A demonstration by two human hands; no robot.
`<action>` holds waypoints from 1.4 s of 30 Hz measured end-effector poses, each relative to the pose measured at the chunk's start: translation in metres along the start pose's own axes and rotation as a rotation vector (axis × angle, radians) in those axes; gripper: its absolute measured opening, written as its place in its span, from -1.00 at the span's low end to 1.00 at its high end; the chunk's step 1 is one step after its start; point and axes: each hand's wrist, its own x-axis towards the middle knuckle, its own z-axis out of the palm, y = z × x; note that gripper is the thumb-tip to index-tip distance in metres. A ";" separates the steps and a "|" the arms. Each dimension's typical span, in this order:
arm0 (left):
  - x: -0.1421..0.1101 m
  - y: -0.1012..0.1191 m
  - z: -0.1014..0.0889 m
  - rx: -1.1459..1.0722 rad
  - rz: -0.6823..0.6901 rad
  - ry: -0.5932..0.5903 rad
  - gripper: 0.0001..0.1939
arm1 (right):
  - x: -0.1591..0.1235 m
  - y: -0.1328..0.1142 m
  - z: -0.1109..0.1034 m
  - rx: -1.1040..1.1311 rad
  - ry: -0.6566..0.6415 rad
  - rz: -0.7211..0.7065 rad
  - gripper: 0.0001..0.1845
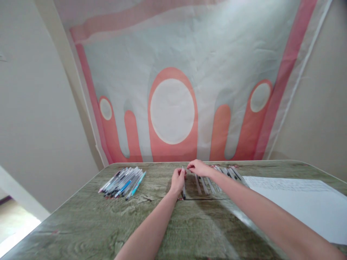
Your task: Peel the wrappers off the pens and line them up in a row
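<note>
My left hand (177,179) is closed around a slim clear pen (184,188) that stands nearly upright from the table, dark tip down. My right hand (198,167) pinches at the top end of that same pen, fingers pressed together. Just right of both hands, several clear pen parts (206,185) lie side by side on the wood-grain table (108,224). A second bunch of pens (231,172) lies behind my right forearm, partly hidden by it.
A pile of several assembled pens, some with blue barrels (125,182), lies at the left of the table. A white sheet of paper (298,198) covers the right side. A pink and white cloth (173,108) hangs behind the far table edge.
</note>
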 end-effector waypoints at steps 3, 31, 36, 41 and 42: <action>0.003 -0.004 0.001 -0.027 -0.010 -0.029 -0.77 | 0.005 -0.003 -0.001 -0.084 -0.036 0.031 -0.79; 0.003 -0.001 0.003 -0.040 -0.049 -0.009 -0.77 | 0.018 0.013 -0.001 -0.300 -0.089 0.154 -0.81; 0.000 0.004 0.002 -0.046 -0.062 -0.013 -0.78 | 0.013 0.011 -0.003 -0.227 -0.068 0.073 -0.85; -0.003 0.012 0.001 -0.052 -0.067 -0.030 -0.74 | 0.002 0.003 -0.002 -0.134 0.022 0.048 -0.81; -0.004 0.014 0.000 -0.065 -0.079 -0.038 -0.72 | -0.003 0.000 -0.001 -0.108 0.039 0.045 -0.79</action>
